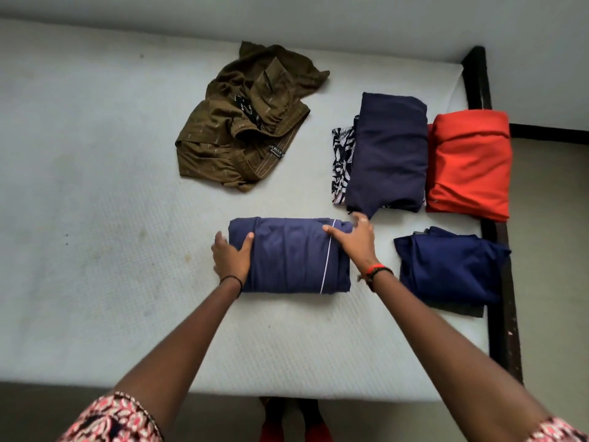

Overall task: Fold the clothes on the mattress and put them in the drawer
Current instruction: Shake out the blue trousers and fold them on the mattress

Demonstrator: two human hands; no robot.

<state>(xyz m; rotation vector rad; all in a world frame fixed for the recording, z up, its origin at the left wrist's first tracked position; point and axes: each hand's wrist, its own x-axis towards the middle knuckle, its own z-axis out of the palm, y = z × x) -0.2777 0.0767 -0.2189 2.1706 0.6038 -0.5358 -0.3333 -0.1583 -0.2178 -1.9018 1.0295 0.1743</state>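
Just beyond the right hand sits a dark navy fold stacked on a leaf-print piece. An orange fold lies further right, and a blue fold just right of that wrist. Well ahead of the left hand lie crumpled brown shorts. Between both hands, on the mattress, rests the piped navy garment. The left hand clasps its left edge, thumb on top. The right hand lies spread over its right end, fingers relaxed.

Left hand grips navy bundle, right hand presses it — on mattress.
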